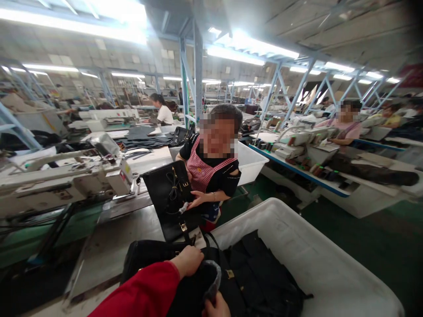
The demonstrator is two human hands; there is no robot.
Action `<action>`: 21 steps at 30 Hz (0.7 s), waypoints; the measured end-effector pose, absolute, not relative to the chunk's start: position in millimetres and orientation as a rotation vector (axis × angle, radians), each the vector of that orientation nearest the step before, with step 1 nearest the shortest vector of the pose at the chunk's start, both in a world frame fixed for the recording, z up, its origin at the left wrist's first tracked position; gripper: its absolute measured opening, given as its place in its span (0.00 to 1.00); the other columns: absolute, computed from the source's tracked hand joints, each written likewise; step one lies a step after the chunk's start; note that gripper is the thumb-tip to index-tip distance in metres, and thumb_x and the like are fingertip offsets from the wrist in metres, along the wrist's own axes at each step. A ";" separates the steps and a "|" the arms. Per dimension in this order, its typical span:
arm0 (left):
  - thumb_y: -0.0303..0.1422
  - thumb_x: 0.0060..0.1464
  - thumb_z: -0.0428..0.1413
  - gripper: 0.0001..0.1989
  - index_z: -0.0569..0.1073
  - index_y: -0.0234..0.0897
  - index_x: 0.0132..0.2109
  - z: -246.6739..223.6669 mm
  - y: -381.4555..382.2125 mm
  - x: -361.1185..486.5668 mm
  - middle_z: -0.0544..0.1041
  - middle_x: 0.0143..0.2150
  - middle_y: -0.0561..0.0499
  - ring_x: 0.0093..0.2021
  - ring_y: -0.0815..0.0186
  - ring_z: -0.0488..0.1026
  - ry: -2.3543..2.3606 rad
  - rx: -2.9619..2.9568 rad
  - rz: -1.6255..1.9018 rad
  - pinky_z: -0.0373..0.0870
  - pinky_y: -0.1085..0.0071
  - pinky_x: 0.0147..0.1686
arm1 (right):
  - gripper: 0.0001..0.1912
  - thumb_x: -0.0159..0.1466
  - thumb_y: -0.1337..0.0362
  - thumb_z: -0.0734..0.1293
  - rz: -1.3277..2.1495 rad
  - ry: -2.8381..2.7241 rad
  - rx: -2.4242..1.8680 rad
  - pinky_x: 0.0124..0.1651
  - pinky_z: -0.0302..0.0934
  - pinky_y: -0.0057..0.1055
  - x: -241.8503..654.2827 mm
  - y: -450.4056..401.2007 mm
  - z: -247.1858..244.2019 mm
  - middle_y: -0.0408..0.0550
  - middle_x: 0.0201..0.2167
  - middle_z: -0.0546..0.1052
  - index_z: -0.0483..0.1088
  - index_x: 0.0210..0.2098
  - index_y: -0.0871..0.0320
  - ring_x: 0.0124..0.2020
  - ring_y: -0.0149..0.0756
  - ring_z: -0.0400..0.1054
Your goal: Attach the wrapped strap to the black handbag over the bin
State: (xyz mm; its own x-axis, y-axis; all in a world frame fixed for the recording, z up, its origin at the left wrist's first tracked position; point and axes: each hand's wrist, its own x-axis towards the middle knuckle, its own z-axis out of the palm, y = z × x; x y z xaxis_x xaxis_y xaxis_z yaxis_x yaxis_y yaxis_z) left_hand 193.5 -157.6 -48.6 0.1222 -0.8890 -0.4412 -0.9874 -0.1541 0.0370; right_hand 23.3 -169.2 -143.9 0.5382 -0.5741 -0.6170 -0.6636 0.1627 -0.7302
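Observation:
A black bag (155,253) with gold-coloured fittings lies in front of me at the rim of a white bin. My left hand (190,260), in a red sleeve, is closed on the bag's upper edge. Lower down, my right hand (217,307) pinches the side of the bag's opening, where a greyish lining (213,278) shows. Part of that hand is cut off by the bottom of the picture. Just beyond, a co-worker in a checked apron (205,169) holds another black bag (161,189) upright, with buckles and a bundled cord on it.
The white bin (330,246) on the right holds several black bags or pieces (261,268). To the left stands a sewing machine (82,185) beside a metal worktable (115,237). Farther back are blue posts (197,70), more machines and seated people.

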 end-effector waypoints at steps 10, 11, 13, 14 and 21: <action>0.31 0.51 0.52 0.09 0.75 0.32 0.37 -56.5 -159.2 191.8 0.74 0.35 0.41 0.36 0.51 0.72 1.820 -2.166 0.503 0.71 0.57 0.34 | 0.05 0.61 0.69 0.53 0.123 1.120 -1.320 0.16 0.51 0.23 21.4 -169.9 -124.0 0.40 0.16 0.66 0.58 0.35 0.61 0.14 0.28 0.61; 0.32 0.50 0.54 0.09 0.75 0.31 0.36 -56.6 -160.8 192.5 0.74 0.35 0.40 0.36 0.50 0.72 1.795 -2.173 0.511 0.71 0.57 0.34 | 0.05 0.61 0.69 0.53 0.138 1.119 -1.301 0.16 0.51 0.22 21.4 -170.2 -122.4 0.41 0.17 0.67 0.58 0.35 0.61 0.15 0.28 0.62; 0.34 0.48 0.57 0.10 0.75 0.30 0.36 -55.6 -163.7 193.4 0.74 0.35 0.39 0.35 0.49 0.72 1.741 -2.189 0.528 0.71 0.57 0.33 | 0.05 0.62 0.69 0.53 0.169 1.115 -1.269 0.16 0.52 0.21 20.8 -170.7 -120.4 0.42 0.18 0.67 0.57 0.36 0.61 0.16 0.27 0.63; 0.34 0.47 0.58 0.11 0.75 0.30 0.36 -54.4 -164.7 193.6 0.74 0.35 0.39 0.35 0.48 0.72 1.715 -2.197 0.537 0.71 0.57 0.33 | 0.05 0.62 0.69 0.52 0.180 1.109 -1.257 0.16 0.52 0.21 20.4 -170.8 -120.4 0.42 0.19 0.67 0.57 0.36 0.61 0.16 0.27 0.63; 0.31 0.49 0.57 0.10 0.75 0.30 0.39 -38.1 -168.2 188.5 0.74 0.38 0.36 0.38 0.49 0.72 1.616 -2.218 0.585 0.70 0.57 0.36 | 0.03 0.61 0.67 0.53 0.138 1.100 -1.177 0.15 0.49 0.20 19.8 -167.7 -126.3 0.40 0.17 0.66 0.55 0.33 0.59 0.15 0.26 0.60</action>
